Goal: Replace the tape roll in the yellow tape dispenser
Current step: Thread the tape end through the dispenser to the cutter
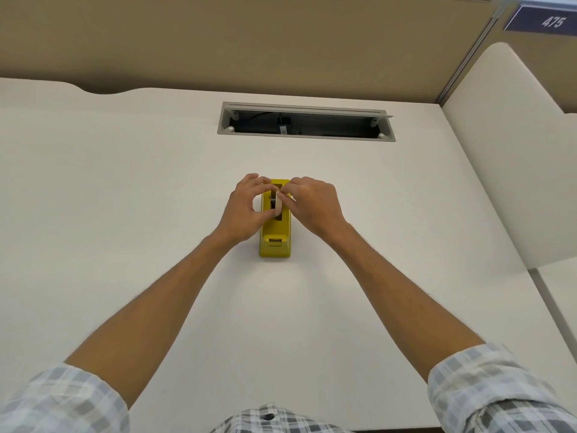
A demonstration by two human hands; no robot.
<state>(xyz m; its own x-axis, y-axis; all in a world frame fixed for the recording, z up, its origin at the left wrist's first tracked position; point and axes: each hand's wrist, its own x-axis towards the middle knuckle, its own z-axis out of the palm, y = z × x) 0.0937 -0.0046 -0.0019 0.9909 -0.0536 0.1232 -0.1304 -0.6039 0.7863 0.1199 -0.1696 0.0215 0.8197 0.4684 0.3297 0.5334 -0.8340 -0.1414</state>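
The yellow tape dispenser (274, 242) stands on the white desk (125, 189), its cutter end toward me. A whitish tape roll (276, 204) on a dark core sits upright in the dispenser's slot. My left hand (242, 210) curls against the dispenser's left side, fingers over the top near the roll. From the right comes my right hand (312, 206), whose fingertips pinch the roll's upper edge. Both hands hide the far part of the dispenser.
An open grey cable tray (306, 121) is recessed into the desk behind the dispenser. A beige partition wall (249, 39) rises at the back and a white side panel (512, 157) stands at the right. A blue sign reads 475 (551, 21).
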